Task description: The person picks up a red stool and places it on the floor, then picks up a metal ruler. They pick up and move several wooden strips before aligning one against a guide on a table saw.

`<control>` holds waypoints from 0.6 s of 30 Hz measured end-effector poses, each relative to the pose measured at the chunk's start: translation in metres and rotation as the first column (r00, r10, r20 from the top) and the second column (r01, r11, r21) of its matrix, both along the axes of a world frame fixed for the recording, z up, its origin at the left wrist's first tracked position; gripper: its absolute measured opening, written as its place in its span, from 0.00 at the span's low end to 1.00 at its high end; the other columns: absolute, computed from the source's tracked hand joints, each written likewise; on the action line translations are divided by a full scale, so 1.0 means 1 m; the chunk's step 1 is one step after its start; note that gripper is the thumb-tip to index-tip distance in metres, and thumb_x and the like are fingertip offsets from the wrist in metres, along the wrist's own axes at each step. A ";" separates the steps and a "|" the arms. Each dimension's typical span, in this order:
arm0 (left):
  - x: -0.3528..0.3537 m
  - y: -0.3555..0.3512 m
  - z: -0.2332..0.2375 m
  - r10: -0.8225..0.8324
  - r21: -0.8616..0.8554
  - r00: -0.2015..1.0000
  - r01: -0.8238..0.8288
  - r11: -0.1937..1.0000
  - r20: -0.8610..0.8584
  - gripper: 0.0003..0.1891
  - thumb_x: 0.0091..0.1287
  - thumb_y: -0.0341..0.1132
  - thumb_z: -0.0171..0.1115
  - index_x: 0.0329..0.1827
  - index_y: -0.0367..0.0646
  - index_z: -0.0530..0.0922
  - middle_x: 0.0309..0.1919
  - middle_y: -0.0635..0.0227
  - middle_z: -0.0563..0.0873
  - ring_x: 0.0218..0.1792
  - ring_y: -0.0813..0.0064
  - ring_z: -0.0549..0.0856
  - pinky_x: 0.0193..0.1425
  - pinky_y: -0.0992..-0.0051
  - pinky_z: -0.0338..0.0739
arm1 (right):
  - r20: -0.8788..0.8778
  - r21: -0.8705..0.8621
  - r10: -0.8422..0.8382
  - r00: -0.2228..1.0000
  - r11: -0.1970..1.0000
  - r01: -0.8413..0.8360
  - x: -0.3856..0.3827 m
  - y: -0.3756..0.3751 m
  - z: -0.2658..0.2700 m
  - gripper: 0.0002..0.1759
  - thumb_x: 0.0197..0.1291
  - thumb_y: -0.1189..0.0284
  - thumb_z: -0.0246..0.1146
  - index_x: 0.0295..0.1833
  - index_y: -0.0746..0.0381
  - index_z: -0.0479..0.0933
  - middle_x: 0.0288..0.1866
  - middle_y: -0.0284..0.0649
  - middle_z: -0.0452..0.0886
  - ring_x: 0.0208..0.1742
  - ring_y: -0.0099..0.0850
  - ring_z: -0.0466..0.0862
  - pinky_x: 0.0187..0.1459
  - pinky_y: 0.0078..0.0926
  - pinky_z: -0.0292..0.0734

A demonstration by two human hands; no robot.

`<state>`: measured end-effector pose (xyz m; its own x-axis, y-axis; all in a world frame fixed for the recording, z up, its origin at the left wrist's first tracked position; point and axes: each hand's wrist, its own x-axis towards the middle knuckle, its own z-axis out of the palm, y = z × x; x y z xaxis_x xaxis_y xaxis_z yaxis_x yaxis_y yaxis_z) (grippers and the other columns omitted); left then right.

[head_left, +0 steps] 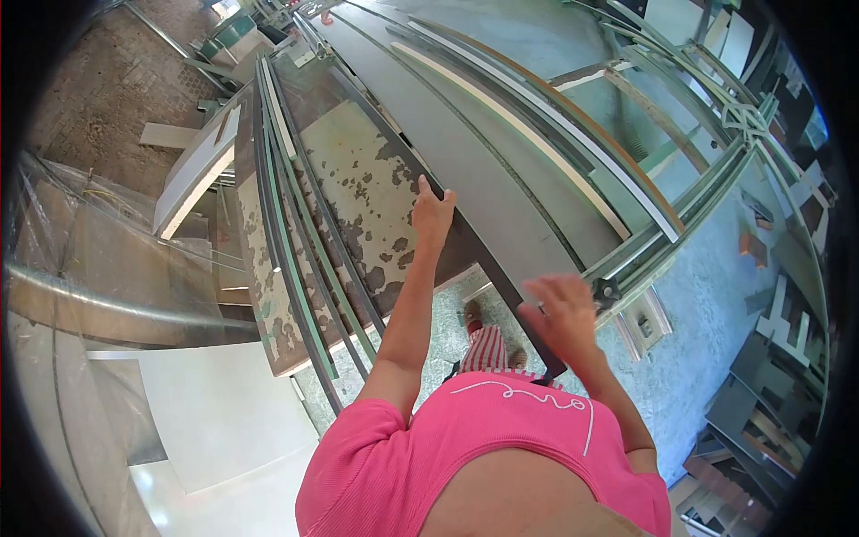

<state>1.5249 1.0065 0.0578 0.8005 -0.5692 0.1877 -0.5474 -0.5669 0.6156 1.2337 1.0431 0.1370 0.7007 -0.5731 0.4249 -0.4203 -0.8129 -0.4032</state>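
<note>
My left hand point(433, 217) grips a long dark bar point(483, 255), with the thumb on one side and a finger on the other. The bar runs diagonally along the near edge of a wide grey panel point(501, 215), and its lower end comes close to my body. Over the lower end of that panel, my right hand point(564, 309) is slightly blurred, its fingers stretched out and nothing visible in them. Left of my left hand lies a worn board point(349, 170) with peeling patches, and several long thin strips point(295, 224) rest across it.
Curved white and brown strips point(555, 116) lie on the panel's far side. A metal frame point(716, 188) stands at the right, with stacked offcuts point(761, 421) beyond it. White sheets point(215, 421) and clear plastic film point(107, 233) are on the left.
</note>
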 end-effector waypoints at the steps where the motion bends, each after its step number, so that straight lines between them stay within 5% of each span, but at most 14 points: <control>1: 0.003 -0.002 0.003 0.002 0.001 1.000 -0.002 1.000 0.004 0.36 0.54 0.45 0.55 0.64 0.35 0.58 0.37 0.47 0.81 0.40 0.52 0.81 0.45 0.61 0.74 | -0.085 0.147 0.114 0.990 0.984 -0.101 0.006 0.006 -0.003 0.23 0.48 0.65 0.65 0.52 0.55 0.72 0.47 0.40 0.72 0.50 0.38 0.72 0.54 0.40 0.64; 4: 0.010 -0.003 0.010 -0.036 -0.036 0.999 0.034 0.999 -0.033 0.35 0.54 0.45 0.55 0.63 0.35 0.60 0.37 0.48 0.81 0.40 0.53 0.81 0.45 0.61 0.74 | -0.284 0.333 0.177 0.942 0.940 -0.076 0.014 0.013 -0.014 0.35 0.48 0.65 0.65 0.62 0.54 0.61 0.47 0.47 0.69 0.49 0.43 0.71 0.50 0.37 0.67; 7: 0.011 -0.007 0.014 -0.059 0.049 0.998 0.057 0.997 0.029 0.34 0.54 0.45 0.55 0.63 0.35 0.60 0.37 0.49 0.81 0.40 0.53 0.81 0.45 0.61 0.74 | -0.305 0.300 0.114 0.945 0.954 -0.018 0.019 0.012 -0.014 0.39 0.49 0.64 0.64 0.66 0.53 0.53 0.48 0.49 0.65 0.49 0.44 0.70 0.49 0.37 0.68; 18: 0.019 -0.040 0.004 -0.073 0.130 0.997 0.076 0.989 -0.027 0.36 0.54 0.45 0.54 0.65 0.38 0.58 0.41 0.48 0.80 0.42 0.53 0.80 0.48 0.58 0.73 | -0.310 0.246 -0.029 0.950 0.963 0.109 0.033 -0.007 -0.044 0.38 0.49 0.66 0.63 0.66 0.51 0.55 0.45 0.45 0.65 0.47 0.42 0.70 0.45 0.38 0.71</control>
<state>1.5438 0.9669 0.0620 0.7579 -0.6461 0.0899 -0.5782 -0.6016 0.5512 1.2664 1.0364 0.0935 0.7272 -0.6857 0.0324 -0.6056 -0.6631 -0.4399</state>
